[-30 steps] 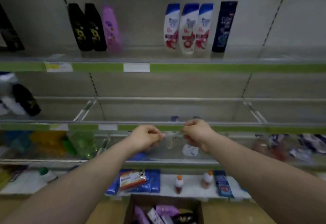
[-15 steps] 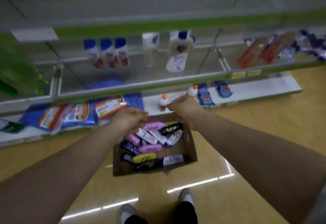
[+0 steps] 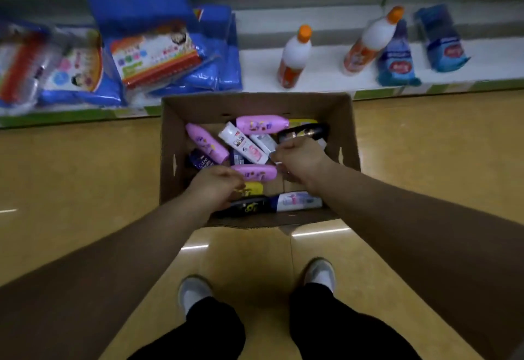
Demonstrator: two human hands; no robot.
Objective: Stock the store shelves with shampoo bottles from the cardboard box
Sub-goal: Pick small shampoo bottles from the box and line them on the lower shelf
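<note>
Cardboard box (image 3: 348, 132) is sitting open on the tan floor (image 3: 85, 175), right against the front edge of the bottom shelf (image 3: 323, 75). Shampoo bottles are lying flat and jumbled inside it: one pink bottle (image 3: 262, 124) at the far wall, a second pink bottle (image 3: 207, 144) angled at left, a third pink bottle (image 3: 258, 173) mid-box, a white bottle (image 3: 243, 144) running diagonally between them, a dark blue bottle (image 3: 200, 162) at the left wall, a yellow bottle (image 3: 254, 188), a black bottle (image 3: 246, 206) and a white-and-blue bottle (image 3: 297, 201) lying along the near wall. Left-hand grip (image 3: 215, 186) is hovering over the near-left part of the box, fingers curled, just beside the cap end of the third pink bottle; cannot tell whether it is pinching anything. Right-hand grip (image 3: 297, 158) is hanging over the right half of the box, fingers curled into a loose fist; what it is holding, if anything, is too blurred to tell. On the shelf, two white bottles with orange caps (image 3: 295, 56) are standing, with blue packs (image 3: 397, 60) to their right and more blue packs (image 3: 215, 47) stacked at left. The person's grey shoes (image 3: 320, 274) are standing on the floor just short of the box.
</note>
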